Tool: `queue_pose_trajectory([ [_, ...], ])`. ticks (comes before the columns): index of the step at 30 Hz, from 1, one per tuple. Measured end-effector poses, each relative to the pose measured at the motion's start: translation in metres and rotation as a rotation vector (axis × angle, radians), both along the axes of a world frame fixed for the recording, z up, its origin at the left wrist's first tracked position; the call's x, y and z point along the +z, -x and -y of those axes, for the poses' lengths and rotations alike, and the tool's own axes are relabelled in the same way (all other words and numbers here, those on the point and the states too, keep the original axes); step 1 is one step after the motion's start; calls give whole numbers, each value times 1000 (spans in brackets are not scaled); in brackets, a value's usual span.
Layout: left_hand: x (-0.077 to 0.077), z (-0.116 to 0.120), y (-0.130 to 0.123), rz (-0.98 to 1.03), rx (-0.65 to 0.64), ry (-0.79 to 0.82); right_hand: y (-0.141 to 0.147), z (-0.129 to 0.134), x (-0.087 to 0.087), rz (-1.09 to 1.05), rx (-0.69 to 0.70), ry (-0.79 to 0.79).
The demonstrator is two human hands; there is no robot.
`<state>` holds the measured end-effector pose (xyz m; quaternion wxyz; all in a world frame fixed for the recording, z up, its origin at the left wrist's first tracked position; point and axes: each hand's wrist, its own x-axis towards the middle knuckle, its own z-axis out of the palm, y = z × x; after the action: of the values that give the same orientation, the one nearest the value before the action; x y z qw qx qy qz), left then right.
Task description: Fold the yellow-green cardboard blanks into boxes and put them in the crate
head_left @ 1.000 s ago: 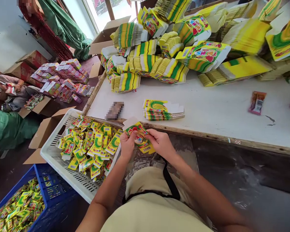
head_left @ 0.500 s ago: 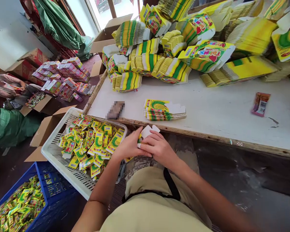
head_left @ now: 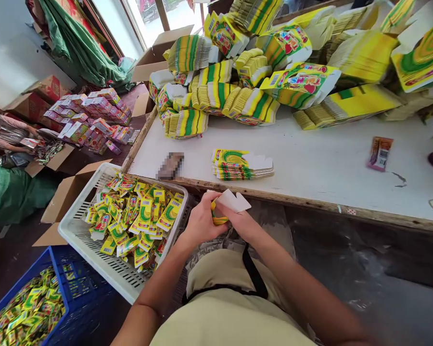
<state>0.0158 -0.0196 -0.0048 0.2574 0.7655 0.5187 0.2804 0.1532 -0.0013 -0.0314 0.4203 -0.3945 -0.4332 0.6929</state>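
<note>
Between my two hands, just off the table's front edge, is a small yellow carton [head_left: 234, 201] with white inner flaps sticking up. My left hand [head_left: 204, 218] grips its yellow side, thumb and fingers closed around it. My right hand [head_left: 242, 223] is closed at the flap end, its fingertips partly hidden behind the white card. Just beyond my hands, a short stack of flat yellow-green cartons [head_left: 234, 164] lies on the white table [head_left: 310, 158]. To my left, a white plastic basket [head_left: 110, 269] holds many yellow cartons.
Bundles of flat cartons [head_left: 252, 108] are heaped along the table's back. A pixelated object [head_left: 170, 166] and a small packet [head_left: 380, 154] lie on the table. A blue crate [head_left: 63, 283] of small wrapped packets stands lower left. Far left, a person [head_left: 10, 132] sits near stacked pink boxes [head_left: 104, 108].
My hands have shifted a little; the right one has moved to the carton's flap end, and more of the white flaps and yellow side now shows. The view has shifted slightly.
</note>
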Motion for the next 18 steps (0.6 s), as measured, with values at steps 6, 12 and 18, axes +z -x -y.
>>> queue_pose_trajectory([
  [6,-3,-3,0,-11,28,-38,-7,-7,-19,7,19,-47],
  [12,-2,-6,-5,14,34,111,-8,-3,-15,142,20,-334],
  [18,-12,-1,-3,6,87,72,-10,-2,-2,296,-64,-499],
])
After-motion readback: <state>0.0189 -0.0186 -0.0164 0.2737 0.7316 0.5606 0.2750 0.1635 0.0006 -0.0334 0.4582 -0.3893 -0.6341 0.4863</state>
